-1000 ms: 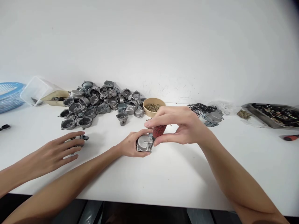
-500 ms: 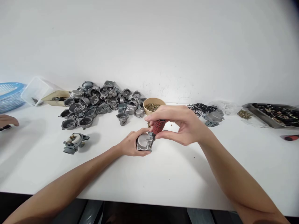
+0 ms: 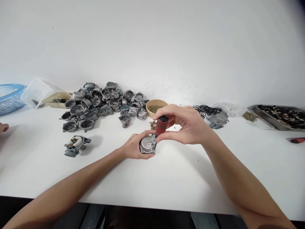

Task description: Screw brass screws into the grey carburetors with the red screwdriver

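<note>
My left hand [image 3: 134, 147] is wrapped around a grey metal carburetor [image 3: 146, 145], holding it on the white table with its round bowl cover facing up. In my right hand [image 3: 183, 125] is a screwdriver [image 3: 161, 126] with a red and black handle, gripped between thumb and fingers. The screwdriver stands nearly upright over the right edge of the carburetor; its tip is hard to make out. Just behind lie loose brass screws [image 3: 152, 125], beside a tan bowl [image 3: 149, 114] of similar screws.
Grey bowl castings [image 3: 95, 101] are heaped at the back left. An opened carburetor [image 3: 76, 145] sits left of my hands. Behind my right arm are black rubber rings [image 3: 206, 110], another carburetor [image 3: 218, 120] and a metal tray [image 3: 269, 120] of parts. Another person's fingers [image 3: 4, 127] show at the left edge.
My right hand has turned the screwdriver more upright, so its black end cap now shows. The carburetor has barely shifted. The other person's hand has drawn back to the left.
</note>
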Available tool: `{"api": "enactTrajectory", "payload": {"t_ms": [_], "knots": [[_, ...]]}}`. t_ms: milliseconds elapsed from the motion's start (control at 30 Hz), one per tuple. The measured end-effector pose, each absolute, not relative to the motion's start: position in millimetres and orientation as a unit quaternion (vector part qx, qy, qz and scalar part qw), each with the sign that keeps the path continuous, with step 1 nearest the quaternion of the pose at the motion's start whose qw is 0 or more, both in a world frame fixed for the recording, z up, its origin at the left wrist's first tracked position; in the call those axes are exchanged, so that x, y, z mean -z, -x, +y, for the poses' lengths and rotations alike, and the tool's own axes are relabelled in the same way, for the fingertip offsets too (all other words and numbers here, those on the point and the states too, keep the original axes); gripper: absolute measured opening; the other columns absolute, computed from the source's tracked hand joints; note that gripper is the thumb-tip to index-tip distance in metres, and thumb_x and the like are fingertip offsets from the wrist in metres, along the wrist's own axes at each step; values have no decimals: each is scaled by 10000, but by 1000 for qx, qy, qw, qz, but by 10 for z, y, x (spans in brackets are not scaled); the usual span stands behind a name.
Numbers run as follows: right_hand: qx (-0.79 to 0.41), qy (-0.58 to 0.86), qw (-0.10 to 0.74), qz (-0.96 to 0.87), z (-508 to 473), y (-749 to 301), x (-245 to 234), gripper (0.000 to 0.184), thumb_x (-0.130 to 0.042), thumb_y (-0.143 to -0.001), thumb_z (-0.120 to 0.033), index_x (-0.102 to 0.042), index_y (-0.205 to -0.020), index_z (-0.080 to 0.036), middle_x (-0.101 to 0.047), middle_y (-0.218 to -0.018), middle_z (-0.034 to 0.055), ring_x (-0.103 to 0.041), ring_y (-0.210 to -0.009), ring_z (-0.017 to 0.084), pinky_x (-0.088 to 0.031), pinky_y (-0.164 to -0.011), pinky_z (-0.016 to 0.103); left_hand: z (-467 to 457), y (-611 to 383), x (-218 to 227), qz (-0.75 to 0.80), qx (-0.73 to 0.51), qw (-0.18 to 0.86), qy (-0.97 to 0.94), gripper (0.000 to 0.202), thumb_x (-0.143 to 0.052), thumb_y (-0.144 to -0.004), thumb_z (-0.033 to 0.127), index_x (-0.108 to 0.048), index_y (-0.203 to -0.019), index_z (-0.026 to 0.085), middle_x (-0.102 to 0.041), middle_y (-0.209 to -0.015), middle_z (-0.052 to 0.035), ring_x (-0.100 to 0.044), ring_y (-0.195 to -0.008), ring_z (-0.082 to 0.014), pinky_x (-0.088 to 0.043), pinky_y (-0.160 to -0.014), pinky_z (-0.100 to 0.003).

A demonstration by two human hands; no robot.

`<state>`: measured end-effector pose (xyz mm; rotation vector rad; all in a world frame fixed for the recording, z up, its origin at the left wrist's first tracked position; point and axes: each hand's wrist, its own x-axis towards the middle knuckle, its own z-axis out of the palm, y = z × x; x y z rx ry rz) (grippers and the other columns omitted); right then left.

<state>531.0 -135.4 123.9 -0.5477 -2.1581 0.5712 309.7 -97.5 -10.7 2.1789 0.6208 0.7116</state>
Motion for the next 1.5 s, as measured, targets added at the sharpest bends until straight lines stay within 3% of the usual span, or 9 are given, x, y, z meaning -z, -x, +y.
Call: {"api": "enactTrajectory", "payload": {"t_ms": [100, 300, 467, 600, 800, 900, 1033, 1267, 1500], "knots": [[-237, 223, 396, -858, -1348, -5341, -1251, 396, -814, -841, -212, -649, -1200, -191, -709, -973, 27, -731, -817, 131, -661, -750, 254, -964, -3096, 120, 245, -278, 370, -852, 752, -821, -719, 388, -497, -1376, 222, -765, -1058, -31, -743, -879, -223, -562, -911, -347], [-276, 165, 359, -876, -1293, -5443, -1260, 451, -579, -942, -57, -588, -1372, -192, -740, -1115, 87, -729, -1063, 191, -646, -808, 286, -920, -3077, 180, 233, -286, 355, -859, 791, -829, -727, 400, -481, -1416, 230, -762, -1122, -51, -743, -965, -244, -539, -966, -370], [-271, 203, 382, -860, -1299, -5431, -1274, 328, -641, -905, -55, -665, -1212, -171, -753, -975, 55, -745, -861, 150, -647, -732, 259, -901, -3072, 233, 223, -297, 339, -864, 857, -821, -750, 417, -429, -1492, 246, -753, -1151, -54, -750, -891, -214, -561, -937, -345], [-256, 228, 393, -853, -1359, -5396, -1305, 251, -683, -891, -78, -691, -1124, -171, -747, -928, 41, -747, -838, 147, -653, -728, 249, -916, -3089, 223, 227, -301, 342, -861, 848, -830, -738, 395, -451, -1484, 254, -737, -1192, -56, -744, -876, -209, -572, -927, -339], [-207, 305, 402, -838, -1501, -5736, -1181, 270, -778, -847, -147, -697, -1090, -233, -771, -984, 46, -768, -878, 201, -657, -792, 321, -974, -3112, 134, 218, -279, 381, -854, 776, -817, -759, 314, -483, -1456, 249, -609, -1412, -112, -628, -1230, -296, -495, -1082, -428], [-185, 344, 366, -844, -1614, -5988, -981, 252, -790, -825, -131, -702, -1035, -239, -782, -949, 49, -759, -802, 198, -642, -706, 310, -1019, -3141, 116, 211, -270, 372, -863, 672, -811, -767, 280, -542, -1382, 248, -594, -1400, -118, -575, -1290, -309, -453, -1125, -449], [-216, 403, 444, -771, -1725, -6206, -623, 188, -789, -827, -154, -693, -973, -223, -770, -903, 70, -756, -791, 219, -637, -615, 310, -1074, -3180, 106, 235, -256, 367, -863, 646, -819, -776, 300, -541, -1357, 252, -587, -1387, -115, -585, -1274, -304, -461, -1114, -434], [-288, 471, 627, -550, -1678, -6388, -316, 204, -823, -811, -279, -660, -916, -215, -742, -869, 58, -728, -693, 203, -658, -585, 351, -1101, -3143, 63, 327, -189, 252, -891, 798, -842, -705, 587, -491, -1356, 288, -639, -1374, -82, -644, -1205, -335, -546, -955, -414], [-379, 473, 614, -507, -1689, -6341, -267, 166, -789, -847, -268, -656, -920, -201, -697, -927, 40, -718, -685, 167, -664, -651, 349, -1086, -3109, 63, 338, -195, 191, -901, 608, -780, -760, 582, -604, -1245, 260, -727, -1175, -65, -726, -943, -276, -571, -790, -363]]}}
